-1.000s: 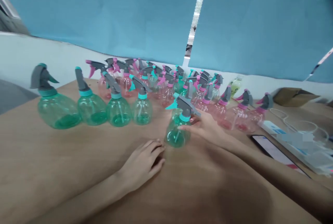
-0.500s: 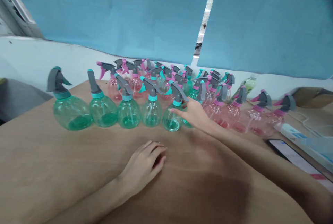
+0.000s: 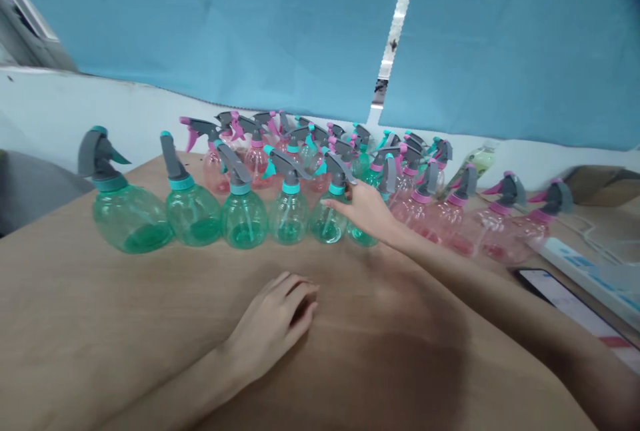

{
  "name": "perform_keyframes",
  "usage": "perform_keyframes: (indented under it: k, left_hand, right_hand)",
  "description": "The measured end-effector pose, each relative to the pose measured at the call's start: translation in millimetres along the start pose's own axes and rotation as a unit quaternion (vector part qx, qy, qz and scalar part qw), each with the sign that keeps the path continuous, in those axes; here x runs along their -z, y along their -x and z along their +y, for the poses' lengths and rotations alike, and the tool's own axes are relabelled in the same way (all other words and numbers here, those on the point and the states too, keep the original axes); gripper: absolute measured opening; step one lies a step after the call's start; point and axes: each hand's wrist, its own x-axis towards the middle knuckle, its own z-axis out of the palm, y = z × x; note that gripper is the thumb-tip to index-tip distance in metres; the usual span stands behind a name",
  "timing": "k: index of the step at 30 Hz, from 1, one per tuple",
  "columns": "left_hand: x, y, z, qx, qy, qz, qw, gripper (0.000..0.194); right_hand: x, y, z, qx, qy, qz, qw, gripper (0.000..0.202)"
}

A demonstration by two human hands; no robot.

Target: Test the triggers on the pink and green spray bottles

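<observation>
I'm seeing the right hand (image 3: 367, 209) touching a green spray bottle (image 3: 327, 207), fingers spread; the left hand (image 3: 274, 323) is resting loosely curled on the wooden table (image 3: 100, 311).

A second ago the right hand (image 3: 367, 209) held a green translucent plastic spray bottle with a grey trigger head (image 3: 329, 209) tilted, out in front of the row of green bottles on the brown wooden table (image 3: 125, 324). Now that bottle stands upright at the right end of the row, just beside its neighbour, farther toward the table's far edge. The right hand has reached farther out with it, fingers spread against the bottle's right side rather than wrapped around it.
</observation>
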Motion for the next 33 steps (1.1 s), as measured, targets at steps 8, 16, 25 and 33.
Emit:
perform_keyframes:
  k: [8,16,25,33]
  left_hand:
    - [-0.7,0,-2,0.000,0.000,-0.012,1.000,0.018]
    - [-3.1,-4,-2,-0.019,0.004,-0.016,1.000,0.018]
    - [-13.2,-17,15,-0.022,0.007,-0.040,0.999,0.019]
    - [-22.6,-31,33,0.019,0.061,-0.039,0.997,0.017]
  right_hand:
    - [27,40,-2,-0.005,-0.053,0.039,0.998,0.060]
    - [76,88,35,-0.072,-0.064,0.003,0.995,0.023]
    - [44,56,52,-0.094,-0.044,0.056,0.993,0.062]
    - [28,51,51,-0.121,-0.006,0.017,0.993,0.057]
